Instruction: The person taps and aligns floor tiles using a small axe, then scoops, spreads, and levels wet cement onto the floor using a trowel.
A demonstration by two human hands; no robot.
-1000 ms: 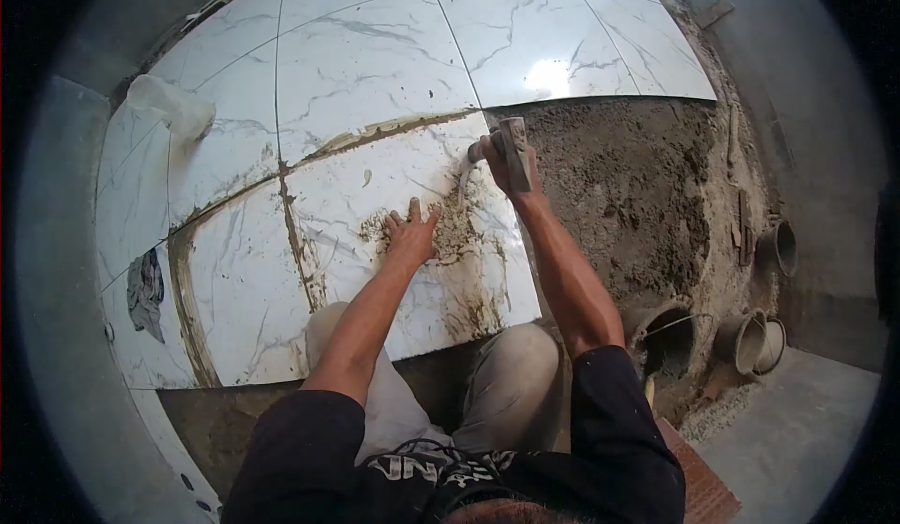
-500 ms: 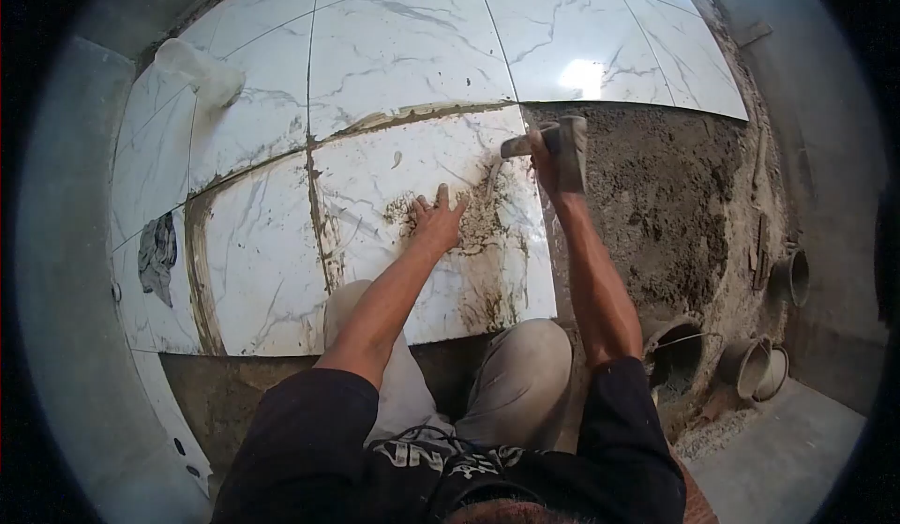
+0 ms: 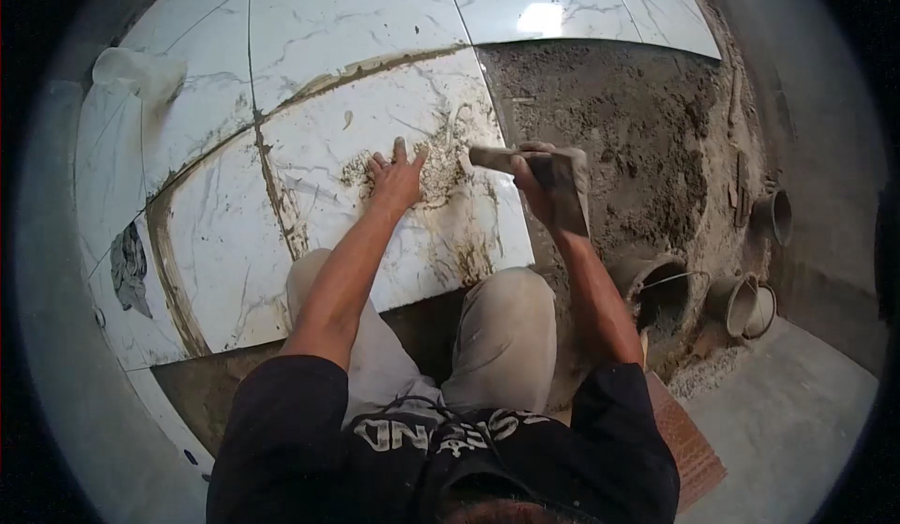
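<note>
My left hand (image 3: 397,182) lies with fingers spread on a white marble-patterned tile (image 3: 323,172), beside a patch of wet, sandy mortar smears (image 3: 450,172). Over the right edge of that tile, my right hand (image 3: 536,191) grips a grey hand tool (image 3: 574,191). The tool has a thick, blunt bar pointing left and a flat, wide part on the right; its exact kind is unclear. Whether the blunt end touches the tile, I cannot tell. Rough mortar bed (image 3: 637,140) lies exposed right of the tile.
Laid tiles (image 3: 347,8) extend beyond, with mortar along some joints. A translucent plastic container (image 3: 141,74) and a grey rag (image 3: 129,266) rest on tiles at left. Several buckets (image 3: 652,285) lie on the right, near a reddish-brown board (image 3: 684,440). Walls flank both sides.
My view has shifted, so the floor appears higher and further left. My right hand with the tool has come closer to me along the tile's right edge. The left hand stays on the tile.
</note>
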